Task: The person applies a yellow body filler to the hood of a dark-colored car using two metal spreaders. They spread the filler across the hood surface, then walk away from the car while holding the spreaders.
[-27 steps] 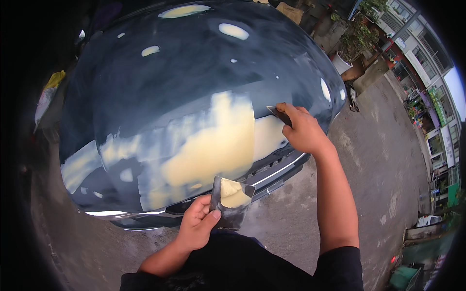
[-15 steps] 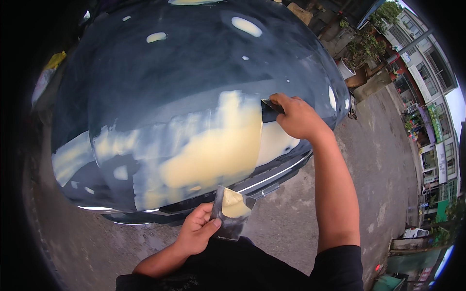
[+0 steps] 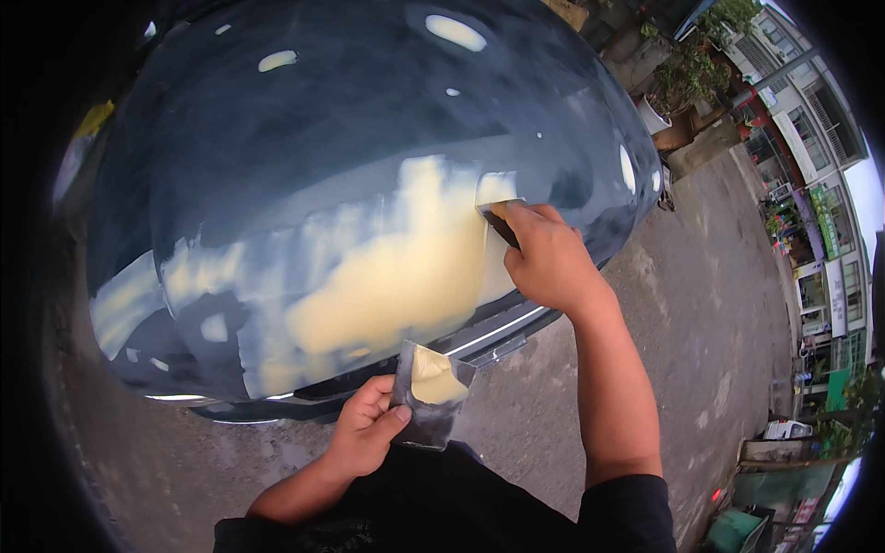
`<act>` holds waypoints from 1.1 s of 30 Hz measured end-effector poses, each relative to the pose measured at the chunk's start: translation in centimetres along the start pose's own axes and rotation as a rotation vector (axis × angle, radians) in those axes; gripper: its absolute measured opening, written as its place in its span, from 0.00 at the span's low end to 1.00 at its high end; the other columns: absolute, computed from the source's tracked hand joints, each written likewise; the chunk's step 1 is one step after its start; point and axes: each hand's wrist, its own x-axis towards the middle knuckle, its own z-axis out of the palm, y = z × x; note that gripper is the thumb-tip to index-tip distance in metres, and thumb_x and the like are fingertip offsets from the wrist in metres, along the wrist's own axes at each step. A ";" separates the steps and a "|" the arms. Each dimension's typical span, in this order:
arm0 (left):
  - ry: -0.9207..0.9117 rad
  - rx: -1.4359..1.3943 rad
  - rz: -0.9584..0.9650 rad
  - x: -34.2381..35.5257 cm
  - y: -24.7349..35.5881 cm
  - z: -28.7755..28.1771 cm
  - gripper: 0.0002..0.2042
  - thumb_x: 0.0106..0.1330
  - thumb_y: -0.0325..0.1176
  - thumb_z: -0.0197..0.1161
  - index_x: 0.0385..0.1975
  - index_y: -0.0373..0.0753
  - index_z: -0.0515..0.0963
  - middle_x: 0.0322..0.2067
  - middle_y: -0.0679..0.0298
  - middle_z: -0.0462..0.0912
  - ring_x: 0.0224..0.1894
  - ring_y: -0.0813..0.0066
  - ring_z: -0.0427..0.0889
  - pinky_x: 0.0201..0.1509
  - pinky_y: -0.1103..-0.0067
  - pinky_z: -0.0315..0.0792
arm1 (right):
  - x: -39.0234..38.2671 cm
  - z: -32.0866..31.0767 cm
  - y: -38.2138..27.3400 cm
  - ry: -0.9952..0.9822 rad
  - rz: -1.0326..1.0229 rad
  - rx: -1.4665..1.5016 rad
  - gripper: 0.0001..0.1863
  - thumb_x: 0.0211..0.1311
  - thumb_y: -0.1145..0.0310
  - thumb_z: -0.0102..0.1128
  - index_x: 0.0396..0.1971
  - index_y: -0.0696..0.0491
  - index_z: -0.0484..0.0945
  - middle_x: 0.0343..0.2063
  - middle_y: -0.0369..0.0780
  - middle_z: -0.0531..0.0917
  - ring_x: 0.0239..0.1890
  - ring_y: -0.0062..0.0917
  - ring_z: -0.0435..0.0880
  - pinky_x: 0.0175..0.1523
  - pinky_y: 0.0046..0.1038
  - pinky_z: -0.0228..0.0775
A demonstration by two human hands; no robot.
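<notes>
One left hand, one right hand, two total. One dark spreader. One dark mixing plate, one dollop of cream filler. One dark car. One broad main filler smear. Roughly ten small pale spots, though a few could be glare. Two black sleeves. One white flowerpot. One white vehicle, far off.

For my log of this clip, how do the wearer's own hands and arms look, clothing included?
The left hand and right hand are both bare, with no gloves, rings or watch visible. The forearms are uncovered, without cables or straps in sight. The right short black fabric sleeve looks plain, matching the black fabric shirt.
</notes>
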 end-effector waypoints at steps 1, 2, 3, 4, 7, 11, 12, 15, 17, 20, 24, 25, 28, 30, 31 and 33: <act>0.004 -0.002 -0.003 0.0 0.0 0.0 0.17 0.68 0.19 0.49 0.56 0.30 0.65 0.50 0.57 0.78 0.53 0.76 0.76 0.60 0.78 0.66 | -0.5 0.3 0.0 0.027 -0.003 -0.008 0.27 0.48 0.78 0.49 0.53 0.54 0.73 0.46 0.44 0.81 0.55 0.41 0.74 0.52 0.45 0.67; 0.008 -0.004 -0.006 0.1 0.0 0.0 0.17 0.68 0.19 0.49 0.56 0.29 0.65 0.50 0.57 0.78 0.53 0.76 0.76 0.60 0.78 0.66 | -1.0 0.5 0.0 0.054 -0.006 -0.017 0.27 0.48 0.78 0.49 0.53 0.54 0.72 0.46 0.44 0.81 0.56 0.40 0.74 0.52 0.45 0.67; 0.015 -0.006 -0.001 0.0 0.0 -0.1 0.17 0.68 0.19 0.49 0.56 0.29 0.65 0.50 0.57 0.78 0.53 0.76 0.76 0.60 0.78 0.66 | -1.5 0.8 0.0 0.050 -0.002 -0.009 0.27 0.48 0.78 0.49 0.54 0.54 0.72 0.47 0.44 0.80 0.56 0.40 0.74 0.52 0.45 0.67; 0.020 -0.008 0.005 0.0 0.0 -0.1 0.17 0.68 0.19 0.49 0.56 0.30 0.65 0.50 0.57 0.78 0.53 0.76 0.76 0.60 0.78 0.66 | -1.9 1.0 -0.1 0.045 0.003 -0.002 0.27 0.48 0.78 0.49 0.54 0.54 0.72 0.47 0.44 0.80 0.56 0.40 0.73 0.52 0.45 0.66; 0.039 -0.003 -0.002 -0.1 0.1 -0.2 0.17 0.68 0.19 0.49 0.56 0.30 0.65 0.50 0.57 0.79 0.53 0.76 0.76 0.60 0.78 0.66 | -3.4 1.7 -0.5 0.050 0.022 0.016 0.28 0.48 0.78 0.51 0.54 0.54 0.72 0.48 0.43 0.80 0.57 0.39 0.73 0.52 0.45 0.66; 0.074 0.001 -0.010 -0.4 0.4 -0.2 0.17 0.68 0.19 0.50 0.56 0.30 0.65 0.49 0.57 0.79 0.53 0.76 0.76 0.60 0.78 0.66 | -5.2 3.0 -0.8 0.091 0.012 0.018 0.28 0.48 0.78 0.53 0.55 0.55 0.72 0.50 0.43 0.79 0.57 0.38 0.73 0.52 0.44 0.66; 0.084 0.006 -0.010 -0.4 0.4 -0.1 0.17 0.68 0.19 0.50 0.56 0.30 0.65 0.49 0.57 0.79 0.53 0.76 0.76 0.60 0.78 0.66 | -5.7 3.5 -0.7 0.111 0.007 0.025 0.29 0.48 0.78 0.53 0.56 0.56 0.71 0.50 0.43 0.79 0.58 0.38 0.72 0.52 0.43 0.66; 0.113 0.012 -0.011 -0.5 0.3 -0.1 0.17 0.68 0.19 0.50 0.56 0.30 0.65 0.49 0.57 0.79 0.53 0.75 0.77 0.60 0.77 0.66 | -6.9 4.8 -0.6 0.163 -0.011 0.034 0.30 0.48 0.78 0.54 0.57 0.56 0.70 0.52 0.42 0.78 0.58 0.39 0.72 0.53 0.42 0.66; 0.129 0.001 -0.016 -0.6 0.3 -0.2 0.17 0.67 0.19 0.50 0.56 0.30 0.66 0.50 0.56 0.79 0.53 0.75 0.77 0.60 0.77 0.66 | -7.6 5.6 -0.5 0.184 -0.021 0.022 0.30 0.48 0.77 0.55 0.58 0.56 0.70 0.54 0.42 0.77 0.58 0.40 0.72 0.54 0.42 0.66; 0.140 0.000 -0.011 -0.7 0.5 -0.2 0.17 0.67 0.18 0.51 0.56 0.30 0.66 0.50 0.56 0.79 0.53 0.73 0.77 0.61 0.76 0.66 | -8.7 6.8 -0.6 0.217 -0.015 -0.007 0.31 0.48 0.77 0.56 0.58 0.55 0.69 0.56 0.41 0.76 0.58 0.39 0.72 0.55 0.42 0.65; 0.179 -0.002 -0.029 -0.9 0.7 -0.3 0.18 0.66 0.18 0.51 0.56 0.30 0.65 0.50 0.55 0.79 0.54 0.72 0.77 0.62 0.74 0.66 | -10.1 8.7 -0.4 0.252 -0.018 -0.022 0.31 0.48 0.77 0.56 0.58 0.55 0.70 0.58 0.40 0.75 0.58 0.38 0.72 0.56 0.40 0.63; 0.184 -0.008 -0.029 -0.9 0.8 -0.3 0.18 0.66 0.18 0.51 0.56 0.30 0.66 0.50 0.55 0.79 0.54 0.71 0.77 0.62 0.74 0.66 | -10.5 9.2 -0.3 0.267 -0.022 -0.021 0.31 0.48 0.77 0.56 0.58 0.55 0.71 0.58 0.39 0.75 0.58 0.38 0.72 0.56 0.39 0.63; 0.195 0.010 -0.018 -0.9 1.0 -0.2 0.19 0.65 0.17 0.51 0.56 0.30 0.66 0.51 0.54 0.79 0.54 0.71 0.77 0.62 0.73 0.67 | -11.3 10.6 -0.2 0.315 -0.026 -0.019 0.30 0.48 0.77 0.56 0.57 0.55 0.72 0.57 0.39 0.76 0.58 0.37 0.72 0.55 0.38 0.62; 0.201 0.028 -0.005 -1.0 1.1 -0.1 0.19 0.65 0.17 0.51 0.56 0.30 0.66 0.51 0.54 0.78 0.54 0.70 0.77 0.62 0.73 0.67 | -11.8 11.4 -0.1 0.342 -0.035 -0.012 0.29 0.48 0.78 0.56 0.56 0.55 0.72 0.57 0.39 0.76 0.58 0.37 0.72 0.55 0.37 0.62; 0.205 0.034 0.002 -1.0 1.2 0.0 0.19 0.65 0.17 0.50 0.56 0.29 0.66 0.51 0.54 0.78 0.54 0.70 0.77 0.62 0.73 0.67 | -12.1 11.8 -0.1 0.352 -0.044 -0.006 0.29 0.48 0.78 0.56 0.56 0.55 0.73 0.57 0.39 0.77 0.58 0.37 0.72 0.54 0.37 0.62; 0.215 0.043 0.009 -1.0 1.2 0.1 0.18 0.65 0.17 0.50 0.56 0.30 0.66 0.51 0.54 0.78 0.54 0.70 0.77 0.62 0.73 0.67 | -12.6 12.5 0.0 0.372 -0.057 0.004 0.28 0.49 0.78 0.56 0.55 0.55 0.73 0.56 0.39 0.77 0.58 0.37 0.72 0.54 0.37 0.62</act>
